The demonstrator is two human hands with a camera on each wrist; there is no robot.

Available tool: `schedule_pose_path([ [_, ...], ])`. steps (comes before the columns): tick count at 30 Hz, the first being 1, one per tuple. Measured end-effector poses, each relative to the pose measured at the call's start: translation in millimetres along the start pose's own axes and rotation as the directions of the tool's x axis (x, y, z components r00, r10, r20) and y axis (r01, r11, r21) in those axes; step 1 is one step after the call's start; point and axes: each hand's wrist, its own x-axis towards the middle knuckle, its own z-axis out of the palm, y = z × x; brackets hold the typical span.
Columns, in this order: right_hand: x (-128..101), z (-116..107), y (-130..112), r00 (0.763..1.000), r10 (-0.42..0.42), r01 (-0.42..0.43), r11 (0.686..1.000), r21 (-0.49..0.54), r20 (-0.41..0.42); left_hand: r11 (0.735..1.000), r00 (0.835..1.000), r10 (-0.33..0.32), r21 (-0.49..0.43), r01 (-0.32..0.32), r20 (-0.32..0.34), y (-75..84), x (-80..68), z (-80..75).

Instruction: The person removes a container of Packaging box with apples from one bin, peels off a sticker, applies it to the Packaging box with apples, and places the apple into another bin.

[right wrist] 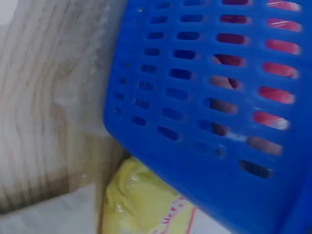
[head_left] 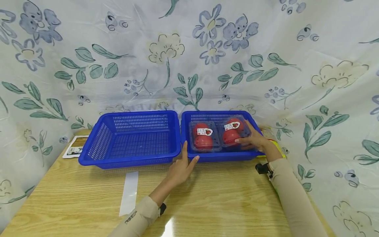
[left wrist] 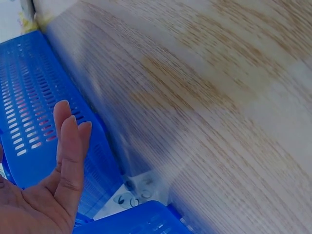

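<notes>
Two clear plastic boxes of red round fruit lie side by side in the right blue basket: a left fruit box and a right fruit box, each with a white label. My right hand grips the right box by its outer side, thumb over the near part. The right wrist view shows red fruit through the slots of the basket wall. My left hand has its index finger stretched toward the near rims where the baskets meet, thumb apart, holding nothing. Its fingers show fairly straight in the left wrist view.
A second blue basket, with nothing in it, stands at the left. A white strip lies on the wooden table. A flat packet sits behind the left basket, and a yellow bag beside the right one. Flowered cloth hangs behind.
</notes>
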Motion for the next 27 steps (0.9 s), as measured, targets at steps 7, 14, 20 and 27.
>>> schedule_pose_path([
  [7, 3.5, 2.4, 2.9, 0.999, 0.038, -0.039, 0.996, 0.075, 0.016, 1.0, 1.0, -0.008, 0.013, 0.008, -0.015, -1.5, 0.2, 1.2],
  [14, 3.7, -0.3, 2.8, 0.997, 0.067, -0.07, 0.994, 0.089, 0.029, 1.0, 1.0, -0.001, -0.002, 0.001, -0.003, -1.4, 1.2, 1.7],
  [20, 0.4, 2.4, 0.2, 0.991, 0.136, -0.135, 0.991, -0.012, 0.014, 1.0, 1.0, -0.006, -0.012, 0.006, 0.0, -1.1, 0.4, 1.9],
  [27, -3.4, 7.3, -6.1, 0.979, 0.2, -0.204, 0.969, -0.141, -0.041, 1.0, 1.0, -0.012, -0.008, 0.012, -0.001, -0.8, 0.1, 0.6],
])
